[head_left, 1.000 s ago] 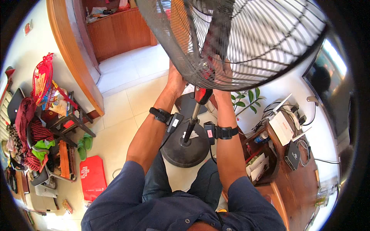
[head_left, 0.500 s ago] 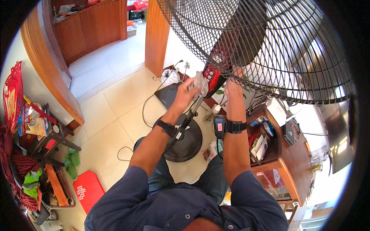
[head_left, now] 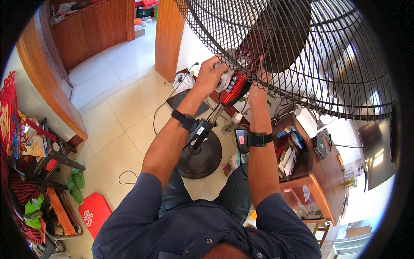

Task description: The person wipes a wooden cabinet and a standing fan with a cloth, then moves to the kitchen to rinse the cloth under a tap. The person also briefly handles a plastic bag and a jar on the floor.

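A black standing fan with a wire cage (head_left: 327, 64) rises in front of me, its red and black control box (head_left: 235, 90) below the cage. My left hand (head_left: 210, 77) is closed on a crumpled grey cloth (head_left: 225, 80), pressed against the left side of the control box beside its round buttons. On the other side, my right hand (head_left: 260, 84) grips the fan housing, its fingers partly hidden by the cage wires. Beneath, a metal pole runs down to the round black base (head_left: 199, 157) between my legs.
A wooden cabinet (head_left: 321, 172) with books and small boxes stands at the right. Left are a dark stool (head_left: 58, 157), green slippers (head_left: 76, 184) and a red mat (head_left: 95, 212). A flat black object (head_left: 186, 102), a cable (head_left: 156, 115) and a bottle lie behind the base.
My left hand and the cloth have moved up along the side of the control box. The view has shifted slightly. My right hand stays at the fan housing.
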`<state>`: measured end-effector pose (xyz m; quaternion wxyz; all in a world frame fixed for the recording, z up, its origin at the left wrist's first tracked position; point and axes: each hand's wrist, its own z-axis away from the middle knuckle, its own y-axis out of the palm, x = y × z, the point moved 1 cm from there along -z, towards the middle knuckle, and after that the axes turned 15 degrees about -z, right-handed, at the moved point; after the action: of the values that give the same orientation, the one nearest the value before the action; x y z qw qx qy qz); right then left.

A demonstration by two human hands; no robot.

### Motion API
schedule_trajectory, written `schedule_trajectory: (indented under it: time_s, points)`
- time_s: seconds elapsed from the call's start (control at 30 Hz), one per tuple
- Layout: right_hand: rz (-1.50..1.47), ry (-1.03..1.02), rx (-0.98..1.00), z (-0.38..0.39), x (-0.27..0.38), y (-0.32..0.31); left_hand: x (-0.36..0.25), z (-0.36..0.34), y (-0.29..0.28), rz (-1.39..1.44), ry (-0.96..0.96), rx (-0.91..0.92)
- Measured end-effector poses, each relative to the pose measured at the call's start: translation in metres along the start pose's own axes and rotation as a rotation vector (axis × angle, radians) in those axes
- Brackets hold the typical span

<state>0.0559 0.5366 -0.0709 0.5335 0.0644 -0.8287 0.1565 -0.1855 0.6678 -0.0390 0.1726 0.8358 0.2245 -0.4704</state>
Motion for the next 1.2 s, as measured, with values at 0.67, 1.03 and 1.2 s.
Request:
schedule_trajectory:
  time_s: [0.67, 1.03, 1.2]
  points:
    - [-0.060, 0.001, 0.023, 0.006, -0.001, 0.002, 0.053, 0.123, 0.095, -0.465, 0.113, -0.578]
    - [-0.125, -0.008, 0.070, 0.004, 0.005, 0.005, 0.079, 0.166, 0.031, -0.415, -0.089, -0.211]
    - [-0.153, 0.064, 0.117, 0.016, -0.001, -0.007, 0.066, 0.177, 0.006, 0.093, -0.573, -0.391]
